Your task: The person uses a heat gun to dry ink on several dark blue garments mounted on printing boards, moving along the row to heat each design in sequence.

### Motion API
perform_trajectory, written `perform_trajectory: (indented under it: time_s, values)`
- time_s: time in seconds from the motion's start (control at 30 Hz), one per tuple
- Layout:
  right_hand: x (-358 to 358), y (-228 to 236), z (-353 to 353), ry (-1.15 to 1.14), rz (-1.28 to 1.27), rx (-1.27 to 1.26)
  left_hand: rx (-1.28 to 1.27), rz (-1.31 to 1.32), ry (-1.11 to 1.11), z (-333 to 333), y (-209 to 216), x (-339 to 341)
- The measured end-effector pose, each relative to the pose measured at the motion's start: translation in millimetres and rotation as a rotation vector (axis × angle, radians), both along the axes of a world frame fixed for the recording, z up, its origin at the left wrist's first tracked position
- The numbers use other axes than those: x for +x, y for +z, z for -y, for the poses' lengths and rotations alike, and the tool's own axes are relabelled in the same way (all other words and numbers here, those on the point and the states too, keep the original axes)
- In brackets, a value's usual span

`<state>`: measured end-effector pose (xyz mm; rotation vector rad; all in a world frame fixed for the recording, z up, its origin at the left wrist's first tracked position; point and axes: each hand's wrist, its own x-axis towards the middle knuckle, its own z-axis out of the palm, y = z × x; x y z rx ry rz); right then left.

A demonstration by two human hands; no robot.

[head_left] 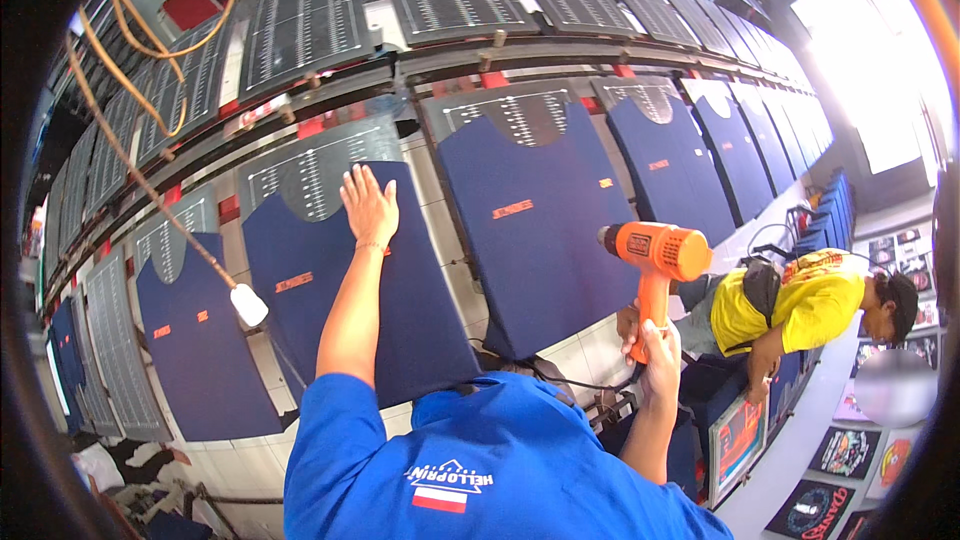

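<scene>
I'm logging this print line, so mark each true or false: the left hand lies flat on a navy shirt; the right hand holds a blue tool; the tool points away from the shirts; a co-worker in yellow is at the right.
1. The left hand lies flat on a navy shirt: true.
2. The right hand holds a blue tool: false, the heat gun is orange.
3. The tool points away from the shirts: false, its nozzle faces the neighbouring shirt.
4. A co-worker in yellow is at the right: true.

heat gun (662, 252): orange | shirts (530, 225): navy, small orange print | platens (303, 25): grey, white grid | sleeve (330, 440): blue
</scene>
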<state>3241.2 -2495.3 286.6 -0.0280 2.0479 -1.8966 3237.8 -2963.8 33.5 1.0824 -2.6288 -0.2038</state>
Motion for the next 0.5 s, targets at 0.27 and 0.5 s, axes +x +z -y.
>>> perform_trajectory:
  time_s: [0.27,0.5]
  values:
    - [-121.5,5.2,-50.4,0.008,0.013,0.001,0.079,0.027,-0.207,-152.6,6.4,-3.3]
    - [-277.8,-4.4,-105.5,0.026,0.041,0.13,0.094,0.047,-0.127,-262.7,19.0,-67.5]
